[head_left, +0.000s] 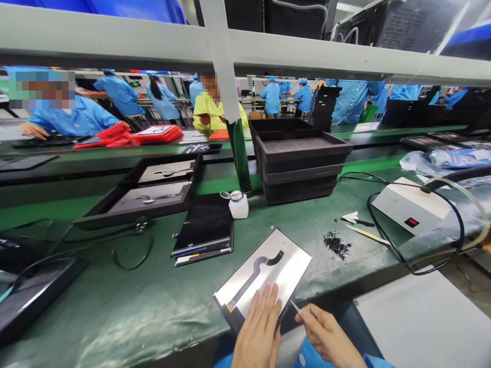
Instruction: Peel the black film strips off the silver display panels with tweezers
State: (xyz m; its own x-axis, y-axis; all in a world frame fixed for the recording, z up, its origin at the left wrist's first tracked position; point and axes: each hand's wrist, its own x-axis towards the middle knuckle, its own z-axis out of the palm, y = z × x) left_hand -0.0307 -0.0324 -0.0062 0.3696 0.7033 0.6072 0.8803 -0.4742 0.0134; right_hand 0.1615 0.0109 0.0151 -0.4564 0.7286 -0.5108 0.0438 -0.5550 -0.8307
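Note:
A display panel (293, 260) with a silvery back lies slanted at the front edge of the green bench, its near corner jutting past the edge. A dark curved flex cable (255, 273) runs across its back. My left hand (261, 324) holds the panel's near end, fingers stretched flat on the back and the thumb at the right edge. In my right hand (322, 327) are thin metal tweezers (295, 307), pinched between thumb and fingers; their tip is at the panel's right edge. Most of the tweezers is hidden by the hand.
Dark screens (205, 222) lie stacked behind the panel, near a white dispenser bottle (238, 206) and stacked black trays (303, 171). Black scraps (336, 245), a yellow-handled tool (368, 235) and a cabled white box (414, 204) lie right. A panel tray (197, 176) stands left.

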